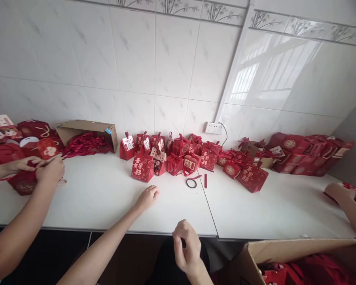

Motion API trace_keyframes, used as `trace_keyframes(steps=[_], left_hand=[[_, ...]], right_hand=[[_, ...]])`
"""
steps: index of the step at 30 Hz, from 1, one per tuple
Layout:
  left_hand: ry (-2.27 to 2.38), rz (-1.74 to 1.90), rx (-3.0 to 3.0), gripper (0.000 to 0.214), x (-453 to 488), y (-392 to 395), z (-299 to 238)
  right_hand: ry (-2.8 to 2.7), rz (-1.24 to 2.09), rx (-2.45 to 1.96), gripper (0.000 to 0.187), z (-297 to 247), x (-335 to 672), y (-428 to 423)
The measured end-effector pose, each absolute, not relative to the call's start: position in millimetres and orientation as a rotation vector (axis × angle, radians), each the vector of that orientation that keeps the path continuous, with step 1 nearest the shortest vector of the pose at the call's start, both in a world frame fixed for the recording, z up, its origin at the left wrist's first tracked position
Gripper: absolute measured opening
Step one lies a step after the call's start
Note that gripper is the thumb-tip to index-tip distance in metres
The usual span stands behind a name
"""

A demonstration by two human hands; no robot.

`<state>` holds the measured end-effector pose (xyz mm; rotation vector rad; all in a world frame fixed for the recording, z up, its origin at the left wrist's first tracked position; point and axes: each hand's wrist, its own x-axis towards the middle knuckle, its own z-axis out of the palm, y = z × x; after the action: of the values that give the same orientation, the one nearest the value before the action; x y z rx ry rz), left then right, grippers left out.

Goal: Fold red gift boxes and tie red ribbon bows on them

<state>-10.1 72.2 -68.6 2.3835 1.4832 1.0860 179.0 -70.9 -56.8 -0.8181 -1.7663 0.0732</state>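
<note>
So on the far left a co-worker's two hands [50,170] are working at the top of a red gift box [22,184], with a cardboard box [86,126] of dark red ribbons [86,143] lying just past them. Then there's the nearest red box with the pale characters [142,168] upright on the desk [101,202], and my left hand [148,197] resting just in front, loosely balled up, not touching it, nothing showing in it. Behind are the ribbon-tied boxes. My right hand [186,243] is curled shut off the desk's front edge, looks empty too. Past that are a black ring [191,183], a red strip [205,181] and a leaning red box [252,178], then an open carton [284,252] down low and another co-worker's hand [339,192] far right. I'd say I'm between boxes; grabbing one would call for uncurling my fingers and reaching forward.
</note>
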Motion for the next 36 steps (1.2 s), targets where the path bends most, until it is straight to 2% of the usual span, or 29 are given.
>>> trace_keyframes(steps=[5, 10, 12, 14, 17, 19, 21, 23, 25, 28, 32, 36], left_hand=[[1.500, 1.325, 2.340, 0.017, -21.0, 79.9, -59.6], [1.694, 1.578, 2.234, 0.025, -56.3, 135.5, 2.0], [1.780, 1.406, 2.267, 0.033, -67.3, 162.0, 28.6], [1.810, 1.159, 2.285, 0.031, -75.6, 182.5, 46.0], [1.745, 1.026, 2.285, 0.031, -84.2, 192.7, 55.3], [1.723, 1.075, 2.284, 0.041, -85.0, 183.1, 56.2], [1.698, 1.279, 2.325, 0.046, -78.3, 160.5, 55.5], [1.585, 1.568, 2.423, 0.044, -62.0, 129.1, 52.8], [1.406, 1.635, 2.542, 0.038, -37.9, 97.2, 46.2], [1.302, 1.430, 2.646, 0.040, -0.4, 62.7, 29.0], [1.477, 1.223, 2.502, 0.054, 22.3, 43.4, 17.3], [1.242, 0.986, 2.200, 0.039, 13.9, 38.6, 36.4]], right_hand=[[-1.708, 0.169, -0.972, 0.034, -77.8, 190.6, -37.3], [-1.709, 0.185, -1.102, 0.028, -96.5, 199.0, -27.0], [-1.713, 0.135, -1.100, 0.028, -98.2, 198.2, -27.4], [-1.706, 0.082, -1.106, 0.027, -97.8, 197.5, -27.9], [-1.711, 0.010, -1.121, 0.027, -97.7, 198.3, -27.1], [-1.721, 0.000, -1.137, 0.028, -99.2, 199.4, -25.8], [-1.720, 0.030, -1.161, 0.029, -101.0, 199.9, -25.1], [-1.698, 0.101, -1.205, 0.031, -100.6, 200.2, -25.9], [-1.632, 0.222, -1.283, 0.034, -96.3, 200.7, -27.8], [-1.435, 0.284, -1.365, 0.031, -79.9, 202.5, -28.7], [-1.377, 0.004, -1.235, 0.011, -39.9, 200.1, -22.3], [-1.661, -0.026, -1.084, 0.018, -3.2, 185.2, -11.3]])
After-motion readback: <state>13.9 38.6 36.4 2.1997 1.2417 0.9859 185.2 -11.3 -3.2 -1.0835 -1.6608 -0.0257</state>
